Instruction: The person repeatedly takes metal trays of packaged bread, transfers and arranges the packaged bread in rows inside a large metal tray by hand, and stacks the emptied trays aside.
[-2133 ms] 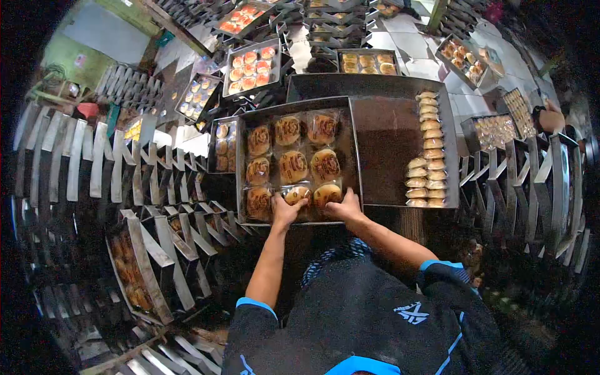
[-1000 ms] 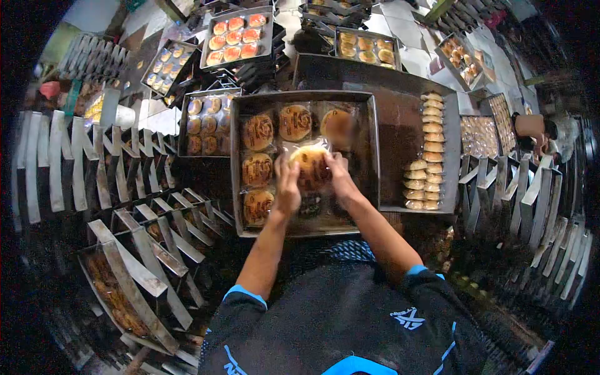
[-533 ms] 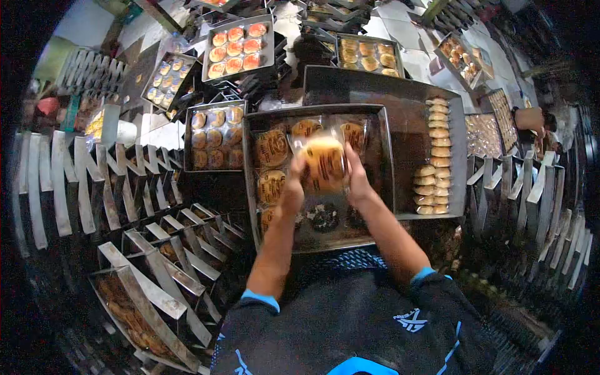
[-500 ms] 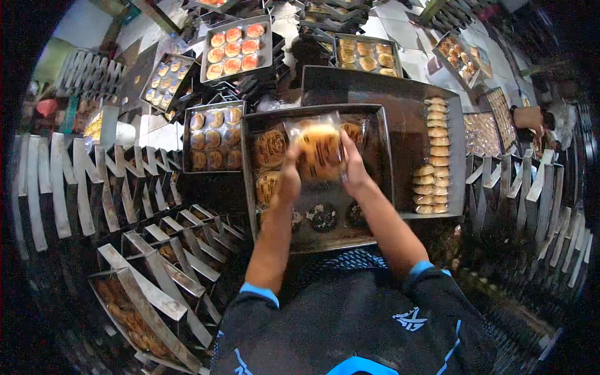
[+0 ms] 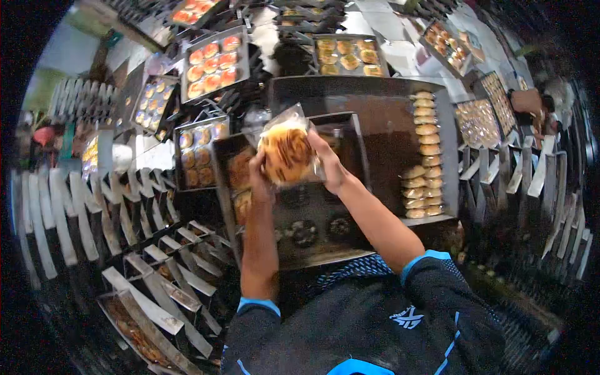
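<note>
Bun raised higher: round, golden, dark-streaked, in clear wrapper.

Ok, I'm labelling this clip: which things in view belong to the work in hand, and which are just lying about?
Seemingly in use:
left hand and right hand
wrapped bread held between them
tray below

Apparently just lying about:
red-topped buns at upper left
stacked metal trays at far left

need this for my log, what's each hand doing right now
Left hand: holding the wrapped bun, at its left side.
Right hand: holding the same bun, at its right side.
</note>
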The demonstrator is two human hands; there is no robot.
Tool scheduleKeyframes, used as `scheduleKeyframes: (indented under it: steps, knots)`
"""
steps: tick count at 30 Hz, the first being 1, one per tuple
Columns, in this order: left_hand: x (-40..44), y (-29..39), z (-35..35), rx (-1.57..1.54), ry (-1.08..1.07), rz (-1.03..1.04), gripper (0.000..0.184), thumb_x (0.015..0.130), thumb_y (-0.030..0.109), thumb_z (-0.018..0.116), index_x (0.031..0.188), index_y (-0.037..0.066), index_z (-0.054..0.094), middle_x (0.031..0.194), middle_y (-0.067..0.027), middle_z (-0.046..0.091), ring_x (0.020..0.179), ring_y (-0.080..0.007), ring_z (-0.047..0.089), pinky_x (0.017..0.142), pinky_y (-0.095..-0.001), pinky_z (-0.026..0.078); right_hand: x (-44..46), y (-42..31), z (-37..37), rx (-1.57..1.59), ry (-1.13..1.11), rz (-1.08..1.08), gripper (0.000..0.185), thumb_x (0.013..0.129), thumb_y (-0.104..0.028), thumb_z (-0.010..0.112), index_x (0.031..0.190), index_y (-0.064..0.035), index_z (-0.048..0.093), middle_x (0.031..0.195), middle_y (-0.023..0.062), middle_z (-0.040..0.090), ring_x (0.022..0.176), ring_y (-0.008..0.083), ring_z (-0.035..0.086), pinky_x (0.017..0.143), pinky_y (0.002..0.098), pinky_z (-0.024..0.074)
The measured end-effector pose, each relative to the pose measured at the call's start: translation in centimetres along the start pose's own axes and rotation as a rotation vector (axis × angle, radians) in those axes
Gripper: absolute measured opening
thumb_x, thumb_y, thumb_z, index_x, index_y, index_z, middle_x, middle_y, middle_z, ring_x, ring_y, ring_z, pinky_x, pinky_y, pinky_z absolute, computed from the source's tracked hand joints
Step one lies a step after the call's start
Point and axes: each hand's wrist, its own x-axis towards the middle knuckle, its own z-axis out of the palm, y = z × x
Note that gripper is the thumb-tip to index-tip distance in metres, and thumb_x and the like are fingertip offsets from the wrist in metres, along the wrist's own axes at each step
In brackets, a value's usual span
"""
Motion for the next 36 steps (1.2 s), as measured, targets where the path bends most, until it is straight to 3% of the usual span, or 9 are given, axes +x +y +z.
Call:
scheduleKeyframes:
  steps: [3, 8, 11, 17, 23, 25, 31, 34, 36]
  knots:
    - [-2.8, -1.8, 9.9, 0.15, -0.267, 0.009, 0.065, 0.084, 0.043, 0.041, 0.131, -0.002, 0.034, 0.13, -0.0156, 0.042, 0.118, -0.0248, 0.045, 0.098, -0.041, 0.037, -7.8, -6.3, -5.2, -0.2, 0.123, -0.263, 0.082, 0.085, -0.059, 0.038, 0.143, -0.0085, 0.011, 0.149, 0.0093, 0.012, 0.137, 0.0239, 0.008, 0.11, 0.0411, 0.0076]
    - [5.1, -18.2, 21.6, -0.013, -0.411, -0.267, 0.064, 0.086, 0.047, 0.036, 0.132, 0.002, 0.035, 0.126, -0.0153, 0.047, 0.11, -0.0262, 0.051, 0.092, -0.042, 0.042, -9.1, -10.9, -22.6, -0.065, 0.28, -0.09, 0.075, 0.087, -0.056, 0.036, 0.138, -0.0031, 0.021, 0.133, 0.0144, 0.039, 0.122, 0.026, 0.039, 0.101, 0.0362, 0.0334]
    - [11.8, -28.1, 22.1, 0.047, -0.085, -0.718, 0.058, 0.088, 0.049, 0.028, 0.123, 0.007, 0.048, 0.116, -0.0164, 0.055, 0.099, -0.0256, 0.058, 0.087, -0.0433, 0.046, -3.6, -7.1, -33.5, 0.1, 0.521, 0.499, 0.064, 0.087, -0.054, 0.035, 0.13, -0.0068, 0.039, 0.123, 0.0141, 0.05, 0.11, 0.031, 0.049, 0.098, 0.0474, 0.0346]
    - [17.7, -34.0, 23.1, 0.371, 0.258, -0.921, 0.058, 0.086, 0.049, 0.031, 0.119, 0.005, 0.052, 0.111, -0.0134, 0.058, 0.096, -0.03, 0.058, 0.087, -0.0437, 0.045, -1.3, -2.3, -39.7, 0.545, 0.545, 0.586, 0.059, 0.083, -0.051, 0.038, 0.12, -0.0065, 0.048, 0.12, 0.0152, 0.052, 0.102, 0.0298, 0.051, 0.082, 0.0538, 0.0427]
    - [19.8, -37.1, 25.2, 0.487, 0.299, -0.923, 0.062, 0.086, 0.05, 0.033, 0.119, 0.0, 0.049, 0.116, -0.0178, 0.054, 0.102, -0.032, 0.054, 0.09, -0.0431, 0.041, -10.4, -3.6, -36.9, -1.256, 0.402, -0.061, 0.078, 0.074, -0.026, 0.059, 0.138, -0.0018, 0.022, 0.137, 0.0273, 0.027, 0.128, 0.0448, 0.022, 0.097, 0.0646, 0.0221]
    - [19.5, -37.5, 25.3, 0.518, 0.293, -0.929, 0.064, 0.086, 0.051, 0.034, 0.119, -0.002, 0.048, 0.117, -0.0192, 0.053, 0.104, -0.0327, 0.053, 0.091, -0.0429, 0.04, -9.5, -4.2, -38.1, -1.576, 0.258, -0.181, 0.078, 0.075, -0.03, 0.057, 0.14, -0.0049, 0.02, 0.145, 0.0231, 0.01, 0.134, 0.0431, 0.005, 0.101, 0.0665, 0.0056]
    - [17.8, -36.0, 24.4, 0.662, 0.218, -0.902, 0.069, 0.086, 0.052, 0.036, 0.119, -0.008, 0.045, 0.121, -0.0236, 0.049, 0.11, -0.0347, 0.048, 0.095, -0.0422, 0.037, -7.0, 1.3, -42.6, -1.897, 0.156, -0.088, 0.086, 0.075, -0.052, 0.056, 0.142, -0.0115, 0.02, 0.147, 0.0202, 0.009, 0.135, 0.042, 0.003, 0.098, 0.07, 0.0005]
    - [13.5, -31.7, 23.5, 1.182, 0.244, -0.627, 0.072, 0.086, 0.053, 0.037, 0.119, -0.011, 0.044, 0.123, -0.0258, 0.047, 0.113, -0.0358, 0.046, 0.097, -0.0419, 0.035, -6.8, 3.0, -41.7, -1.919, 0.26, -0.221, 0.081, 0.077, -0.048, 0.052, 0.14, -0.0054, 0.023, 0.139, 0.0265, 0.023, 0.132, 0.0451, 0.012, 0.099, 0.0688, 0.0041]
    - [6.4, -27.1, 22.2, 1.186, 0.085, 0.386, 0.053, 0.08, 0.031, 0.058, 0.119, -0.004, 0.047, 0.115, -0.0253, 0.051, 0.107, -0.0377, 0.048, 0.091, -0.044, 0.037, -7.4, 0.3, -36.8, -1.872, 0.347, -0.309, 0.077, 0.078, -0.046, 0.053, 0.137, -0.0034, 0.028, 0.133, 0.0255, 0.032, 0.127, 0.0427, 0.022, 0.1, 0.0645, 0.0143]
